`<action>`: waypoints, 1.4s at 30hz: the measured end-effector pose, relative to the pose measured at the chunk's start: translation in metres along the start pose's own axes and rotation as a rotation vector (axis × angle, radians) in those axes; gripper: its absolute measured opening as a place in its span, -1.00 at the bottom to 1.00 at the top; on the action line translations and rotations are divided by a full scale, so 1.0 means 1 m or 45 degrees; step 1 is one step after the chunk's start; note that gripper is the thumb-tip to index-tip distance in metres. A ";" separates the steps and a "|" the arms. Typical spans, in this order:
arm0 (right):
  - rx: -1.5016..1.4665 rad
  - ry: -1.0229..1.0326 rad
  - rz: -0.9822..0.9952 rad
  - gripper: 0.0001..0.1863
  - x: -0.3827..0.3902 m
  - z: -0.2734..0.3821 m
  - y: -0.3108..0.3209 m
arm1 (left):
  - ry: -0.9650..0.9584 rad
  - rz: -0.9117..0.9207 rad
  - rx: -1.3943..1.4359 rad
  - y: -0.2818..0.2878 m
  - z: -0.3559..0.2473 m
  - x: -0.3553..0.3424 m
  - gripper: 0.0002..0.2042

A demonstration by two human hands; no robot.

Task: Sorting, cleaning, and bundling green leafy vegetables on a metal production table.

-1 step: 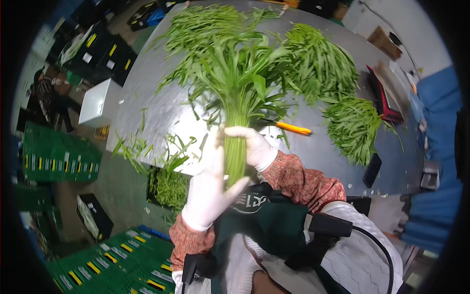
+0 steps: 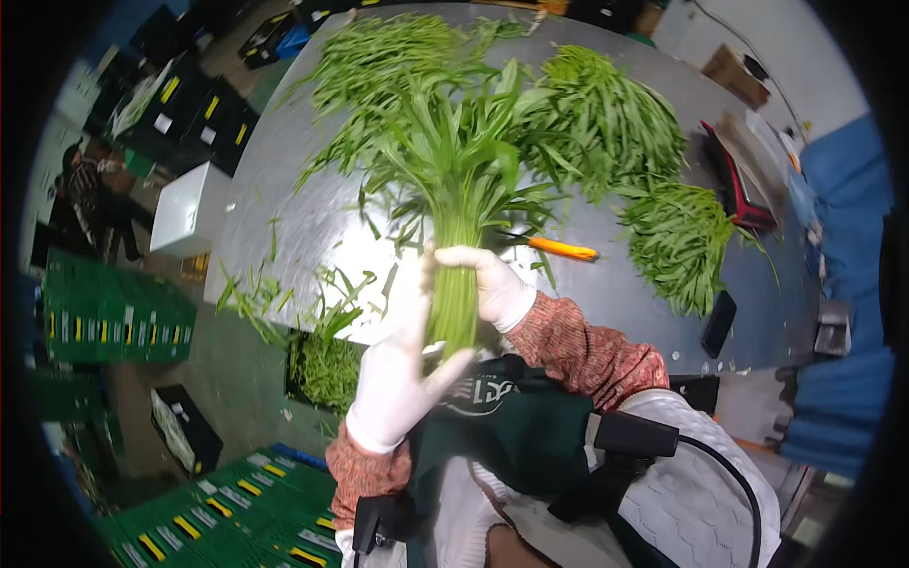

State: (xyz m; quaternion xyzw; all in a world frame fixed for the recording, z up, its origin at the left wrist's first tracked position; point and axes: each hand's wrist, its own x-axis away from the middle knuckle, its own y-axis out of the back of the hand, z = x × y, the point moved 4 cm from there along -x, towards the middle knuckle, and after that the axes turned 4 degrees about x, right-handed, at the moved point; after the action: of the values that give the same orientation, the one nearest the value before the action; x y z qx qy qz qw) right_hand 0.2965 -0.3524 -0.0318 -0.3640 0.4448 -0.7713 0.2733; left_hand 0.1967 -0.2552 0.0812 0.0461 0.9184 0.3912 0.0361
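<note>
Upright in front of me stands a bunch of long-leaved greens (image 2: 456,222), its pale stems gathered together and its leaves fanning out above. My right hand (image 2: 488,282), in a white glove, is closed round the stems from the right. Against their left side lies my left hand (image 2: 390,383), also white-gloved, with its fingers along the stems and its thumb by the cut ends. Its fingertips are blurred and partly lost in glare. An orange-handled knife (image 2: 562,249) lies on the metal table (image 2: 653,327) just right of the bunch, its blade partly hidden by leaves.
More greens lie in heaps at the far left (image 2: 379,62), far right (image 2: 611,118) and right (image 2: 674,248). A phone (image 2: 719,324) and a red device (image 2: 743,189) sit rightward. Below the table's left edge is a crate of greens (image 2: 325,371). Green crates (image 2: 213,516) stand at lower left.
My left hand sits slightly farther left, and the stem ends are a little higher. The whole view has shifted slightly; both hands remain on the bunch.
</note>
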 end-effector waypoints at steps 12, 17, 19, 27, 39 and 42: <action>-0.242 0.172 0.384 -0.79 0.041 0.018 0.012 | -0.009 0.012 0.306 -0.001 0.035 0.021 -0.59; -0.339 0.376 0.423 -0.79 0.049 0.044 0.020 | -0.043 0.107 0.328 -0.014 0.027 0.009 -0.68; -0.321 0.443 0.396 -0.78 0.059 0.053 0.015 | -0.129 0.051 0.360 -0.019 0.018 0.005 -0.74; 0.121 0.753 -0.020 -0.75 0.090 0.056 0.023 | -0.162 0.170 0.433 -0.053 -0.016 -0.018 -0.82; 0.172 1.224 -0.459 -0.84 0.132 0.101 0.039 | -0.595 -0.299 0.166 -0.060 -0.046 -0.033 -0.69; 0.195 1.252 -0.547 -0.84 0.137 0.108 0.023 | -0.768 -0.342 -0.029 -0.064 -0.058 -0.047 -0.57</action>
State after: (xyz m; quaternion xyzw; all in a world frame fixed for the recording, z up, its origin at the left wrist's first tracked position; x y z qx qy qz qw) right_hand 0.3049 -0.5177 0.0278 -0.0221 0.3783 -0.9194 -0.1051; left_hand 0.2338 -0.3457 0.0766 0.0379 0.8597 0.3620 0.3583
